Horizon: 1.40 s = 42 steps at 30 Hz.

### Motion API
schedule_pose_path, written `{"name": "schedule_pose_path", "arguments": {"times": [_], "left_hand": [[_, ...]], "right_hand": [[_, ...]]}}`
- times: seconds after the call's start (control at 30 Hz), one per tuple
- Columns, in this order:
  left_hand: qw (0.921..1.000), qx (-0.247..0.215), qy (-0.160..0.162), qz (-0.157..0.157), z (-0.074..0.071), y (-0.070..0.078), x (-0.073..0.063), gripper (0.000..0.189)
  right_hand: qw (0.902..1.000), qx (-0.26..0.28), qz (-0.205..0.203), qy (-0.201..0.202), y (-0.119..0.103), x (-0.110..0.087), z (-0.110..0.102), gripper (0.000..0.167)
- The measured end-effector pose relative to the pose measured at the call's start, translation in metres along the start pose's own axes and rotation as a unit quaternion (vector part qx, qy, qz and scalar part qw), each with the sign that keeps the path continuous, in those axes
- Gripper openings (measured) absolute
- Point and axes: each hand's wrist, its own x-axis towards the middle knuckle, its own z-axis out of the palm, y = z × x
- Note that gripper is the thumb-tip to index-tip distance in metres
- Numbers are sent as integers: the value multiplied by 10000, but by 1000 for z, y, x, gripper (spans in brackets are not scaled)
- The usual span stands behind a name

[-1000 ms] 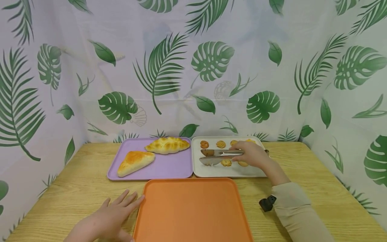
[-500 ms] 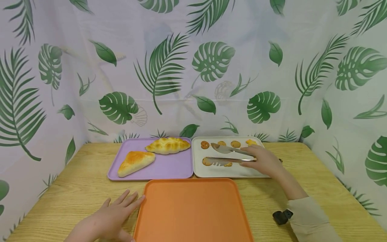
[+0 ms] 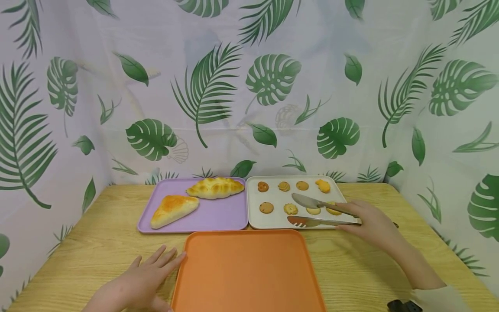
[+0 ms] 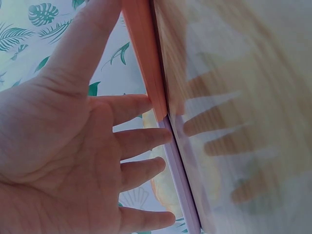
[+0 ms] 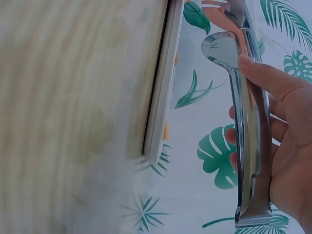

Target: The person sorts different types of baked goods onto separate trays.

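Note:
My right hand (image 3: 372, 223) grips a pair of metal serving tongs (image 5: 253, 146), thumb on one arm and fingers round the other. In the head view the tongs' two ends stand apart over the front of the white tray (image 3: 255, 222), with nothing between them. Several small cookies, among them a chocolate-chip one (image 3: 267, 208) and a flower-shaped one (image 3: 290, 209), lie in two rows on that tray. My left hand (image 3: 136, 281) is spread with straight fingers, its index fingertip at the left edge of the orange tray (image 3: 249, 268); the left wrist view shows its palm (image 4: 63, 146).
A purple tray (image 3: 230, 221) at the back left bears a triangular bread (image 3: 173, 211) and a braided bread loaf (image 3: 215, 187). The trays stand on a wooden table (image 3: 362, 260). A leaf-patterned cloth (image 3: 218, 86) hangs behind and at both sides.
My right hand has drawn the tongs to the right and toward me, from over the cookies to the white tray's front right, uncovering the cookies. The left hand has stayed in place.

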Motion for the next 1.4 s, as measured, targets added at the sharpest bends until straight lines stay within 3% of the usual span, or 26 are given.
{"name": "schedule_pose_path", "arguments": {"times": [0.23,0.53,0.93,1.4], "left_hand": [[9999,65,61,86,1,1,-1,111],[9999,60,101,104,3,0,0,111],[9999,66,99,106,2,1,1,111],[9999,28,25,133,1,0,0,110]], "right_hand": [[9994,-256,-35,249,7,-30,-8,53],[9996,-215,99,161,20,-58,-14,55],[9962,333,307,-741,30,-61,-17,55],[9926,-52,390,-1153,31,-63,-19,55]]}}
